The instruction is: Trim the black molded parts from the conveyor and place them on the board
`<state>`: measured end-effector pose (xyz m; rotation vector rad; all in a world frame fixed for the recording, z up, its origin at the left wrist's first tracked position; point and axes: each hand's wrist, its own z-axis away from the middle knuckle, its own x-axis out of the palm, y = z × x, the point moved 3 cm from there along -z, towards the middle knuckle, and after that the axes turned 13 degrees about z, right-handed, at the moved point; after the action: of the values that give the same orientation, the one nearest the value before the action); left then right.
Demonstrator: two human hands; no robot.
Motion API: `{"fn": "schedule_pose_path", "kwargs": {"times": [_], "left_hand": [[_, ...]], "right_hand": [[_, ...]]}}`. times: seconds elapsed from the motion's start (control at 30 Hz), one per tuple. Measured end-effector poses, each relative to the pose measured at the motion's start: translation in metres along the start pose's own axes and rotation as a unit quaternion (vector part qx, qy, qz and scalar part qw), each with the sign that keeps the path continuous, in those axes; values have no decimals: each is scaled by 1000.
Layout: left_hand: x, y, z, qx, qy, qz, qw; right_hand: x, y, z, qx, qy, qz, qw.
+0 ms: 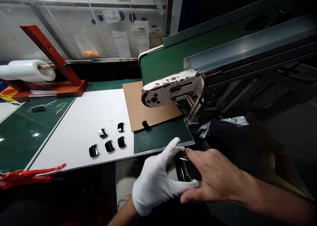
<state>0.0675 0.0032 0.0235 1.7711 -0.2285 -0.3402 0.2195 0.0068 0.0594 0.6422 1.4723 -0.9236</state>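
- Bottom centre: my gloved left hand (155,183) spread, beside a glossy black piece (180,166)
- My bare right hand (213,173) curved over it; pinch cannot be told
- Mid-frame: five black pieces (109,146) on a white sheet (74,133)

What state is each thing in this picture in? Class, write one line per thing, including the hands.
Left hand: white-gloved, fingers spread beside the glossy black part.
Right hand: bare, fingers extended toward that part.
Glossy black part: between the hands.
Black clips: five lying on the white board.
Black clip: lying at the cardboard sheet's edge.
Conveyor end cover: white paint chipped, showing brown patches.
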Motion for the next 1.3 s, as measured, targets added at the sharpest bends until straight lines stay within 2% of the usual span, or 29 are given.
{"fn": "schedule_pose_path", "kwargs": {"times": [0.2,0.4,1.0,1.3], "left_hand": [[-1,3,-2,-5,7,11,1000],[-1,1,-1,4,17,-6,1000],[0,1,-1,-7,30,-9,999],[1,3,-2,-26,33,-7,999]], "right_hand": [[4,-3,0,-18,48,91,995],[5,-4,0,-32,85,117,989],[14,-3,2,-46,71,130,988],[15,-4,3,-51,103,139,984]]}}
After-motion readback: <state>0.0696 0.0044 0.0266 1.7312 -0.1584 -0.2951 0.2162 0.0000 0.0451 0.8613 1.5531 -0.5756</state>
